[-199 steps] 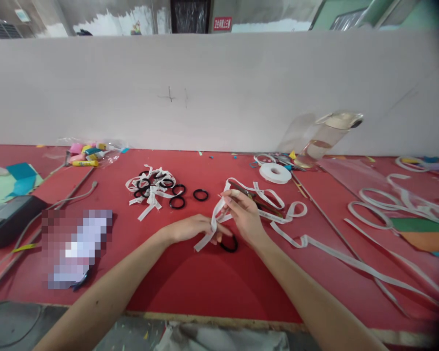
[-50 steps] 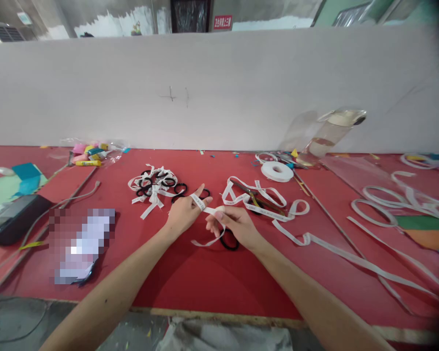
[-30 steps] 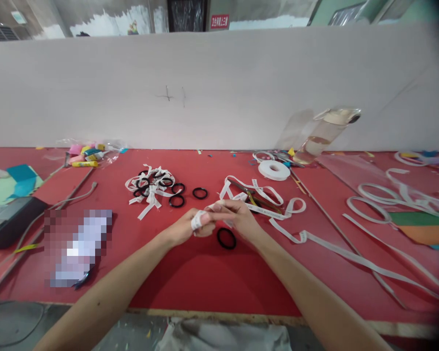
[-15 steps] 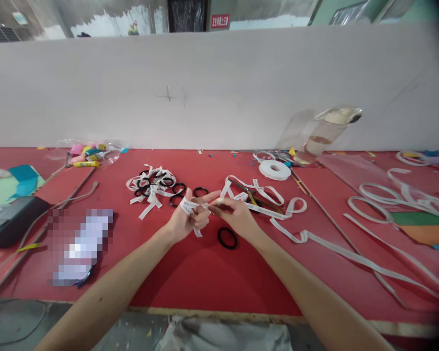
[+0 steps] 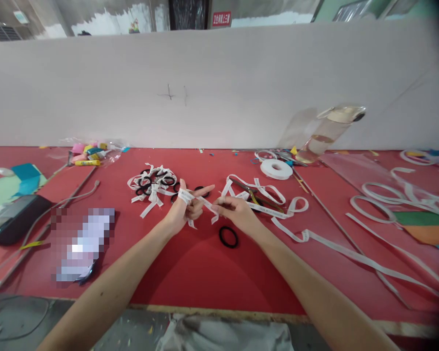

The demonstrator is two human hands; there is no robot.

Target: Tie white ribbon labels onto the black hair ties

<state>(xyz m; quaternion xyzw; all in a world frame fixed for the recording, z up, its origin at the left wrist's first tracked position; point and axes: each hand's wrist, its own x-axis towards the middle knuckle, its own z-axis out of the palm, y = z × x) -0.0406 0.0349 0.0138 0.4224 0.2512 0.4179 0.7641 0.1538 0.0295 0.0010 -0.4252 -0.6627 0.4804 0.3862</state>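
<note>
A white printed ribbon [image 5: 186, 195] loops over the thumb of my left hand [image 5: 185, 209], whose index finger points out while the other fingers curl on the ribbon. One tail hangs below that fist. Thumb and fingers of my right hand [image 5: 234, 209] pinch the ribbon's other stretch, and a short end dangles beneath. On the table under the right hand lies a black hair tie [image 5: 229, 237]. Behind the left hand, a pile of black hair ties with white ribbons [image 5: 153, 183] is partly covered. Scissors [image 5: 256, 195] rest among a loose ribbon beyond my right hand.
A ribbon roll [image 5: 276, 169] lies at the back, near a tilted water bottle [image 5: 325, 134] against the white partition [image 5: 219, 87]. Long ribbon strips [image 5: 351, 253] run to the right. A blurred phone [image 5: 86, 246] and a dark device [image 5: 18, 219] lie left.
My hands have drawn apart, the left one moving slightly left. A span of ribbon and its dangling end now show between them. The hair tie on the table stays put.
</note>
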